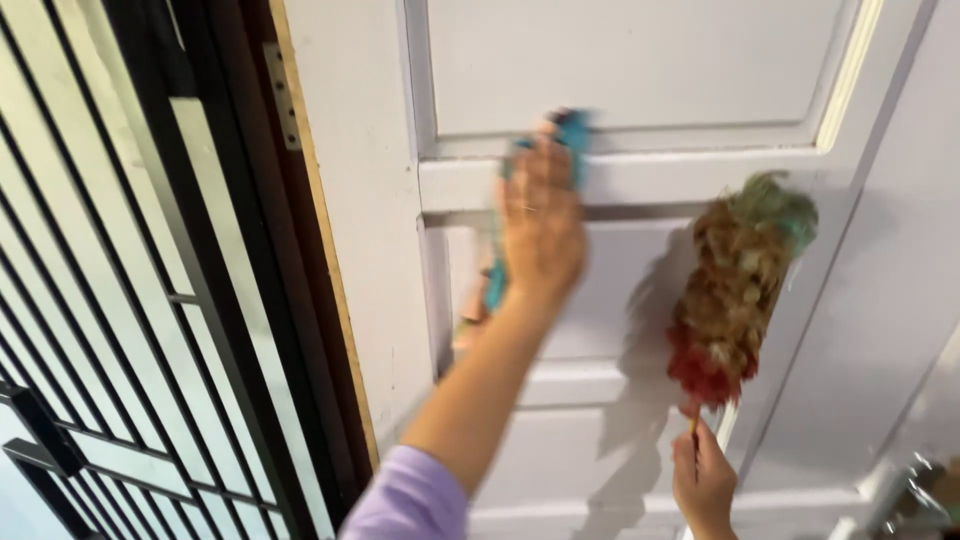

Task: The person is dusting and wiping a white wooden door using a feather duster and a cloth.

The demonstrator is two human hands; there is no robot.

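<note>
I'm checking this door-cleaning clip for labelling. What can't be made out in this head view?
- Blue cloth: motion-blurred and mostly behind the left hand; its full shape is unclear.
- Feather duster: its handle is hidden inside the right hand.
- Door handle: blurred and cut off by the bottom right corner.
- White door: top and bottom lie beyond the frame edges.

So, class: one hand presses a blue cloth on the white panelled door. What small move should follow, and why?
Probably slide the left hand with its blue cloth rightward along the white panelled door's ledge; the multicoloured feather duster in the right hand waits there.
</note>
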